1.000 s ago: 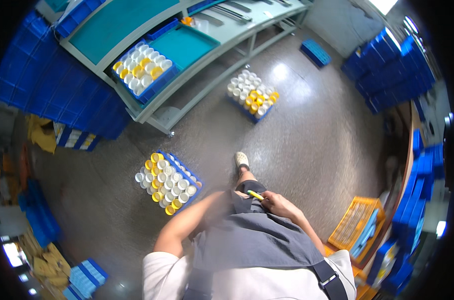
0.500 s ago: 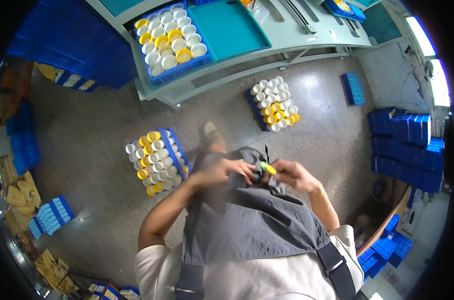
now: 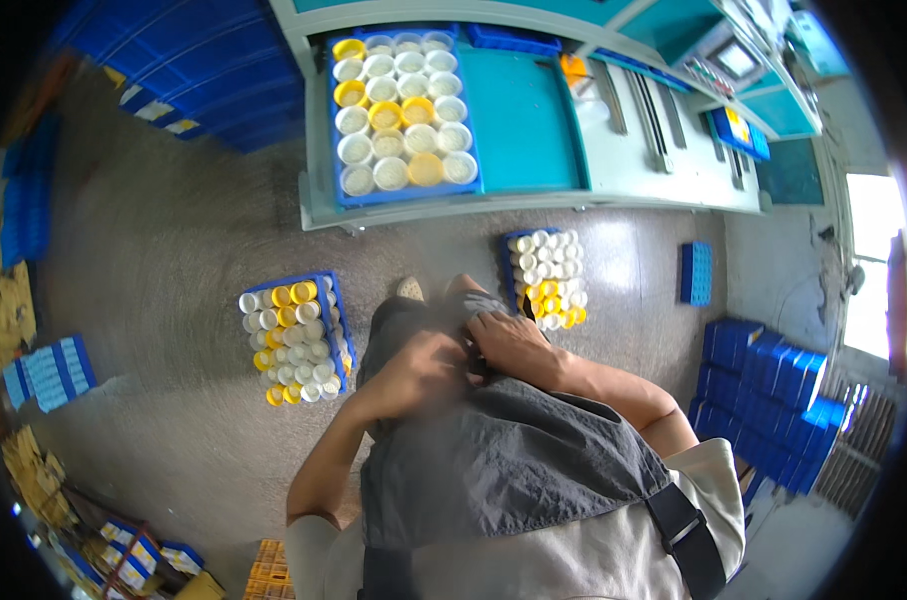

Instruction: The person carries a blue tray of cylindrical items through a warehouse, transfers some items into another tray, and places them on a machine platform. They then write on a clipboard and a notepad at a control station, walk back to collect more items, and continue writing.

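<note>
Both hands are close together over the lap of my grey apron (image 3: 534,450). My left hand (image 3: 429,370) is smeared by motion and partly covered by a hazy blur, so its fingers do not show clearly. My right hand (image 3: 514,345) has its back up, with the fingers bent down and inward against dark cloth. What lies under those fingers is hidden. Beyond the apron a shoe (image 3: 411,288) shows on the floor.
A blue crate of white and yellow cups (image 3: 425,170) sits on the workbench beside a teal tray (image 3: 529,130). Crates with stacked cups stand on the floor at left (image 3: 292,345) and right (image 3: 549,270). Blue boxes (image 3: 764,400) are piled at far right.
My right hand has moved left and in beside my left hand. The yellow-green thing at my right fingers is out of sight. The workbench appears lower and further right in view.
</note>
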Tool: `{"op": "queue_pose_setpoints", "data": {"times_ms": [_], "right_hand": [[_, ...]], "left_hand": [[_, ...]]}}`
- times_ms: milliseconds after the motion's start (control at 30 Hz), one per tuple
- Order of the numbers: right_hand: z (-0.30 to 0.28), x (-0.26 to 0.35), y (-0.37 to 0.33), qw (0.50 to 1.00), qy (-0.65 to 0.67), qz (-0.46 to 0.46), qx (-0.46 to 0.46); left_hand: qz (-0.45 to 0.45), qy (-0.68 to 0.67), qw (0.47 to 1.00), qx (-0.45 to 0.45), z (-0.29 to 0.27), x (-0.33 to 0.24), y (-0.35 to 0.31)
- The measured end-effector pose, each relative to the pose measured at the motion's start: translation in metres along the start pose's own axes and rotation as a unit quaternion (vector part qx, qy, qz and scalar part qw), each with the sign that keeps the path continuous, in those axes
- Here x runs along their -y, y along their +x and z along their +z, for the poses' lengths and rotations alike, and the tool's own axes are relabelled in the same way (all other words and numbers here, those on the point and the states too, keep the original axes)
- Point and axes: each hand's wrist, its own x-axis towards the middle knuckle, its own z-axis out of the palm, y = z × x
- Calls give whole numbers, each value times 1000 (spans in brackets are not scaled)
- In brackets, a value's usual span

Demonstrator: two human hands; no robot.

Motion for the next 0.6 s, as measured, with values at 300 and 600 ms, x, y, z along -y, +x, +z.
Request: {"op": "queue_pose_setpoints", "data": {"times_ms": [300, 600], "right_hand": [[-114, -52, 93, 986, 38, -74, 141], [-52, -177, 319, 970, 154, 63, -174]], "left_hand": [[-167, 176, 893, -378, -106, 45, 50], [-305, 276, 827, -384, -195, 177, 242]]}}
